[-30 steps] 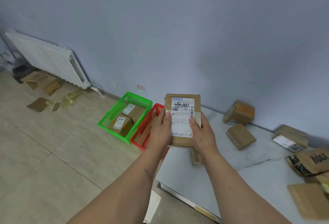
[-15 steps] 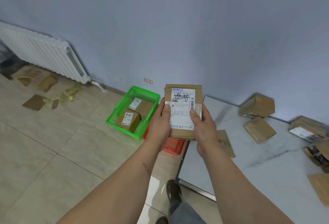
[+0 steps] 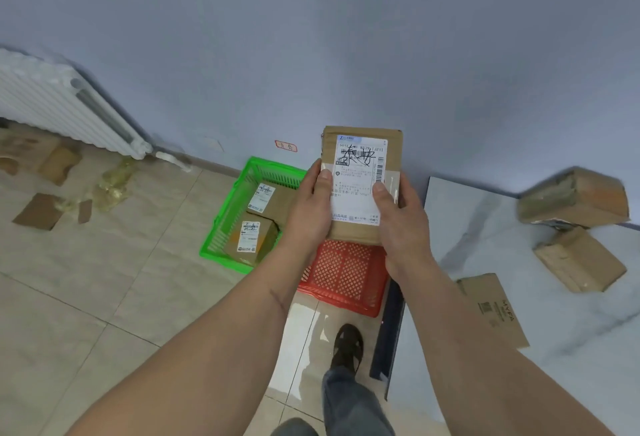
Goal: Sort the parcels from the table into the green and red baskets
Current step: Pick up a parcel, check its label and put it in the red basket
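Your foot [image 3: 347, 345] now shows at the near edge of the frame, on the tile beside the table's dark corner: over the last second you have stepped left, clear of the table [image 3: 485, 228], and the baskets have slid in under your arms. Both hands grip the same brown parcel [image 3: 362, 190], label toward you, the left hand [image 3: 308, 214] on its left edge and the right hand [image 3: 398, 224] on its right edge, thumbs pressed on the face. The parcel is held in the air directly above the red basket [image 3: 343, 276], so the carry looks done and only the choice of basket and the drop remain.

The red basket sits tight against the table's left edge; a straight drop has room, but drift right and you could meet that corner. The green basket [image 3: 221, 238] just left of it touches the red one and already holds two parcels [image 3: 263, 221]. Farther left is open floor up to the radiator [image 3: 62, 103]. More parcels wait on the table at right [image 3: 571, 200].
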